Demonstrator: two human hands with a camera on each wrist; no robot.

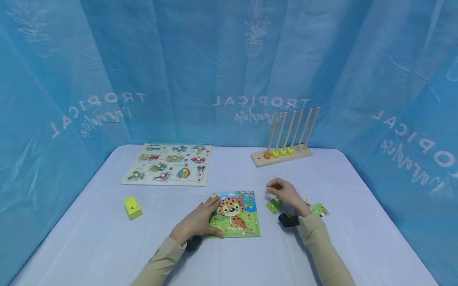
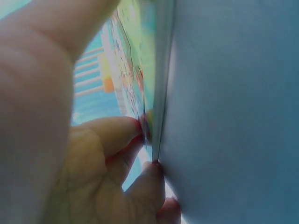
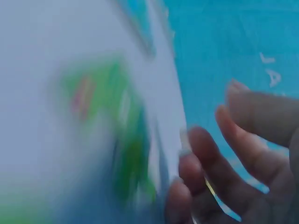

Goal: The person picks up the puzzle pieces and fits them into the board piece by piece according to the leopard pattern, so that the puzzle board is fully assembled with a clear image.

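A square jigsaw puzzle [image 1: 234, 222] with a spotted leopard cub on green grass lies flat at the table's middle. My left hand [image 1: 198, 220] rests along its left side, fingers on the upper left and thumb by the lower left corner. In the left wrist view, fingertips touch the puzzle's edge [image 2: 161, 84]. My right hand [image 1: 286, 194] hovers right of the puzzle, its fingers loosely bent and apart, with nothing seen between them. Beneath and beside it lie loose green puzzle pieces [image 1: 274, 205], partly hidden by hand and wrist; the right wrist view shows them blurred.
At the back left lies a vehicle peg puzzle board [image 1: 166, 165]. A wooden rack with upright rods [image 1: 282, 157] and a few beads stands at the back right. Towards the left is a yellow block [image 1: 132, 207]. Blue curtains [image 1: 229, 71] surround the white table [image 1: 247, 266].
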